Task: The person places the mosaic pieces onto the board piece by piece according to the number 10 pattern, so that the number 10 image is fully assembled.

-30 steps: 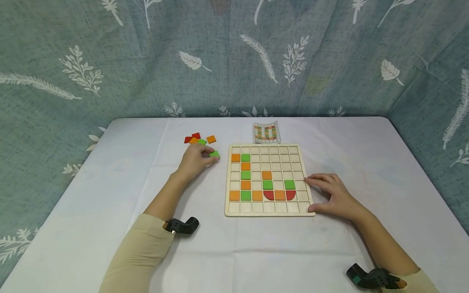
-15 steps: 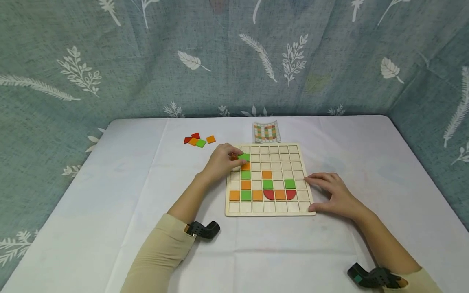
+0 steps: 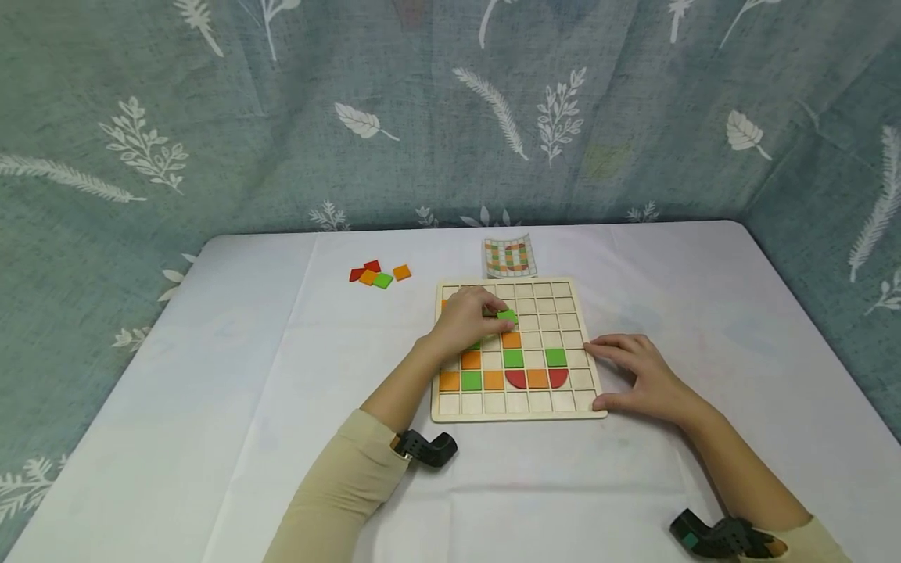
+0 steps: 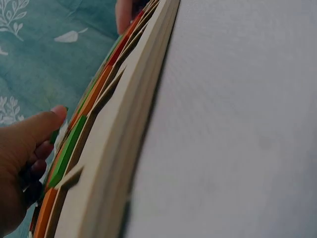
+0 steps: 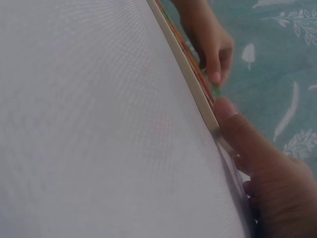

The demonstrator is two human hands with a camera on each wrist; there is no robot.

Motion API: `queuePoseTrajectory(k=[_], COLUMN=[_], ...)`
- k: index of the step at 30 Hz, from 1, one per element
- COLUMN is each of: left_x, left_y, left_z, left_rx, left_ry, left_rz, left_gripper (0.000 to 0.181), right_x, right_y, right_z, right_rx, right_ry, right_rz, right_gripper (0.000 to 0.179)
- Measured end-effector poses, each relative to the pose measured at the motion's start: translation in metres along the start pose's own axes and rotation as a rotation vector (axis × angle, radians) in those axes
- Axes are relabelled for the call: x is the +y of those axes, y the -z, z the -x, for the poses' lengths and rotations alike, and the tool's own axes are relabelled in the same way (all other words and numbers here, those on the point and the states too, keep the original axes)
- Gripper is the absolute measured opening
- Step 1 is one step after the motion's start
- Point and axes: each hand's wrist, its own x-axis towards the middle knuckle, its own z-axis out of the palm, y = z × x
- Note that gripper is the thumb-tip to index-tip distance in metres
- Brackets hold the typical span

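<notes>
Left hand (image 3: 468, 319) pinches green tile (image 3: 507, 316); right hand (image 3: 642, 377), fingers apart, touches right edge of board (image 3: 583, 380); slack pinch may misplace tile.

Room left of left arm (image 3: 401, 387), tiles (image 3: 382, 280) beyond

The board (image 3: 518, 417) mid-frame looks like pale wood, smooth and matt, kinda layered along the edge from my left wrist view. Its coloured tiles (image 3: 537, 378) are smooth with a fairly flat finish, painted wood or plastic, can't tell. The card (image 3: 510, 256) above looks like thin paper. White tablecloth (image 3: 176, 407): matt, creased fabric. Backdrop (image 3: 422, 184) up top: rougher, woven-looking cloth. My sleeves (image 3: 338, 485) are matt cloth, my wrist cameras (image 3: 432, 449) dark plastic.
</notes>
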Motion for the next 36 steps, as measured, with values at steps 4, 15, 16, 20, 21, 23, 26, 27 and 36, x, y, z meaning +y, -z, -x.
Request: queuePoseTrajectory(k=[4, 15, 16, 20, 21, 23, 26, 27, 36], left_x=[0.003, 0.001, 0.0, -0.004, -0.005, -0.008, -0.013, -0.014, -0.034], left_y=[-0.002, 0.002, 0.002, 0.003, 0.004, 0.007, 0.013, 0.016, 0.039], left_z=[-0.001, 0.001, 0.001, 0.002, 0.002, 0.004, 0.007, 0.008, 0.016], left_rx=[-0.011, -0.062, -0.061, -0.043, -0.035, -0.018, 0.003, 0.007, 0.087], left_ry=[0.003, -0.007, -0.011, -0.019, -0.018, -0.01, 0.016, 0.029, 0.157], left_rz=[-0.036, -0.037, -0.03, -0.016, -0.013, -0.007, 0.008, 0.017, 0.085], left_gripper=[0.031, 0.026, 0.026, 0.028, 0.028, 0.029, 0.03, 0.03, 0.033], right_x=[0.0, -0.003, -0.003, -0.002, -0.001, -0.001, -0.001, -0.001, 0.0], right_y=[0.0, 0.001, 0.001, 0.001, 0.001, 0.001, 0.001, 0.001, 0.001], right_z=[-0.001, -0.002, -0.001, -0.001, -0.001, -0.001, -0.001, -0.001, 0.0], right_rx=[0.001, -0.009, -0.01, -0.01, -0.01, -0.008, -0.004, -0.003, -0.002], right_ry=[0.002, -0.013, -0.015, -0.015, -0.012, -0.006, 0.002, 0.003, -0.001], right_rz=[0.001, -0.002, -0.002, 0.001, 0.002, 0.003, 0.003, 0.002, 0.013], right_gripper=[0.077, 0.077, 0.077, 0.077, 0.077, 0.077, 0.077, 0.077, 0.077])
